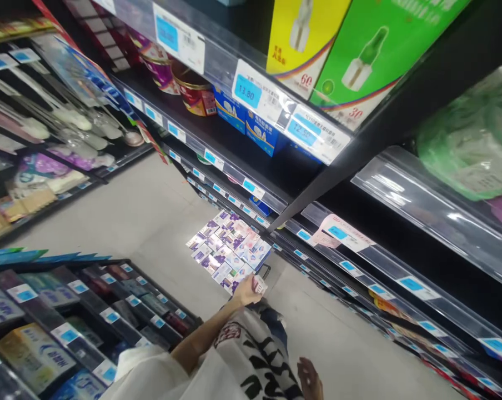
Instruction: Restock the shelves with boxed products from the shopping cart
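My left hand (247, 290) reaches down over the aisle floor and is closed on a small white and pink box (259, 285). Just beyond it, a batch of many small purple and white boxes (228, 250) lies packed flat, low by the shelf foot. My right hand (310, 381) hangs beside my white printed shirt (251, 361) with its fingers loosely apart and nothing in it.
Tall shelves (271, 183) with blue price tags run along the right, carrying blue boxes (259, 133), round tins (192, 89) and yellow and green cartons (359, 55). A low shelf unit (88, 311) of packets stands on the left. Pale floor (142, 211) runs between them.
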### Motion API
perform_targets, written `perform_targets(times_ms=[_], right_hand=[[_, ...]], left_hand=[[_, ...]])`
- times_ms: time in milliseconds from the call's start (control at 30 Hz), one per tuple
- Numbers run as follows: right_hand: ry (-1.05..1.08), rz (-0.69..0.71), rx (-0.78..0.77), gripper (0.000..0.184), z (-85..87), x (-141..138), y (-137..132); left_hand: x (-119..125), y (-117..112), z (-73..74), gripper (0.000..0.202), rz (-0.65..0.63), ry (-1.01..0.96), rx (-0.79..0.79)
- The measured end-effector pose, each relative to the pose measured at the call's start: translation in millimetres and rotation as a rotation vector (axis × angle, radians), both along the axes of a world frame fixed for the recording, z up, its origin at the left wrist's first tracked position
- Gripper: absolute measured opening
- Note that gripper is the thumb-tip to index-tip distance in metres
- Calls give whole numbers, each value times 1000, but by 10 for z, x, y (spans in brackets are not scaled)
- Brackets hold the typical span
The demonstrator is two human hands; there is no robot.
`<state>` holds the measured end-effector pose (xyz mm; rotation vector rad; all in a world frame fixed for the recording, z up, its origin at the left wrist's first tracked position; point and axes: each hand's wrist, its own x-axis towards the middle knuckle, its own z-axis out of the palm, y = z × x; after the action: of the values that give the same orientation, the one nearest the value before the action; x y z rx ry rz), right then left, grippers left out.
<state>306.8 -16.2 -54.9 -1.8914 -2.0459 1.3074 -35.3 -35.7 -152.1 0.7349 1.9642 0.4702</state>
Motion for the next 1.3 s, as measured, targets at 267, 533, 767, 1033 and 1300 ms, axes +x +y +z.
perform_targets(times_ms=[267,533,767,1033,1300], right_hand=[[295,166,-20,59,48,-1162,918],[602,4,180,59,675,-1760,533],[734,-504,235,65,943,-1445,576],[812,-715,226,66,1015,-1304,525],[821,-696,187,68,901,-1352,492]], left_hand=[[-172,-24,676,65,176,-208,374],[-105,391,1479,59,278,-646,665],[191,326,1675,48,133,-688,640],[428,380,1750,48,57,-714,617],[526,263,1848,47,227,-471,763]])
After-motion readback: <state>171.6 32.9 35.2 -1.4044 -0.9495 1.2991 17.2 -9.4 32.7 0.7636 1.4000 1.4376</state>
